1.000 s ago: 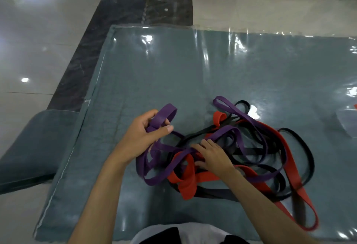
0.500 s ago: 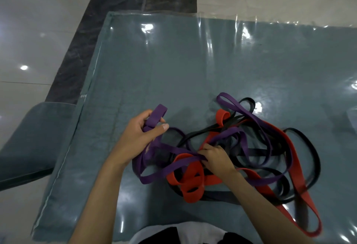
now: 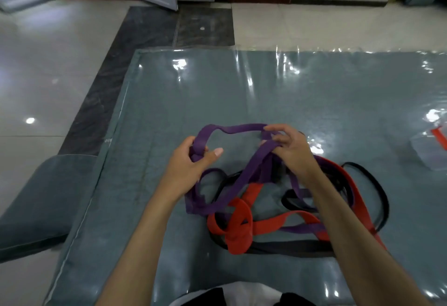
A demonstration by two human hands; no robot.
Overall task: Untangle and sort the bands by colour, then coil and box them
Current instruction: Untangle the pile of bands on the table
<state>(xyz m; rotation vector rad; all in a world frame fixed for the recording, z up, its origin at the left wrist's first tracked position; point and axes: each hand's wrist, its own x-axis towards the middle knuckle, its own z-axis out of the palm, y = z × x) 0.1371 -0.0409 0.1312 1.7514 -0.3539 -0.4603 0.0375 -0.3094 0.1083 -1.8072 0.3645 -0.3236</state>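
Since half a second ago the right hand has left the pile and risen to take the purple band. A stretch of that band now spans the air between both hands, where before only the left hand held a purple loop.

That raised stretch runs left to right, roughly level, above the desk. Its left end passes into the left hand, whose fingers are curled round a bunched fold of it, the thumb lying out to the right. Its right end sits in the right hand, whose fingers are closed in a pinch on it. From the right hand more purple strands drop down and toward the person, into the tangle.

Below the hands, the rest of the purple band lies on the desk, crossing over and under the red band and the black band. So the free part lies between the fingers and the snagged part lies beneath and nearer the body. Both hands are already on it. I judge the next pull must go up and away from the pile, with the lower strands followed through the red loops.

A clear box stands well apart at the right edge of the desk, with something red in it.
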